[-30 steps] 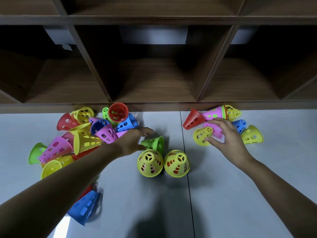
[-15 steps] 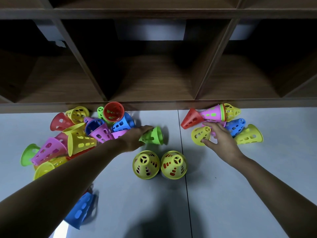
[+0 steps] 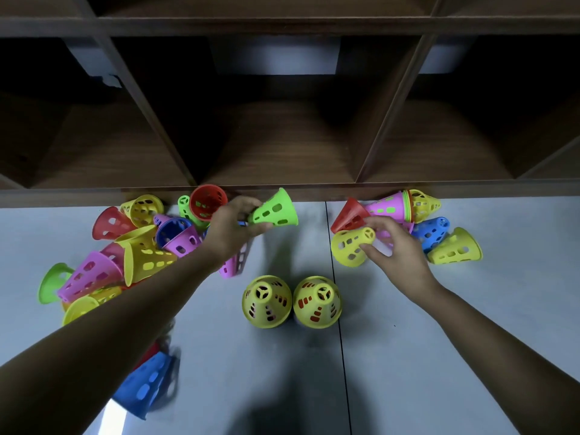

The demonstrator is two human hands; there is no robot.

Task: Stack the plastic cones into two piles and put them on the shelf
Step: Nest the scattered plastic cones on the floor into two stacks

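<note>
Left hand [image 3: 230, 229] of mine pinches a green cone [image 3: 274, 210] by its narrow end, mid-frame just below the shelf [image 3: 282, 146] — my right hand [image 3: 397, 246] grips a yellow cone [image 3: 350, 246] lying at right. Left stack [image 3: 266, 302] and right stack [image 3: 317, 302] stand upright side by side, lower centre.

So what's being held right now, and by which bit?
The left grip holds the green cone by its narrow end; the right grip pinches the yellow cone by its narrow end too.
</note>
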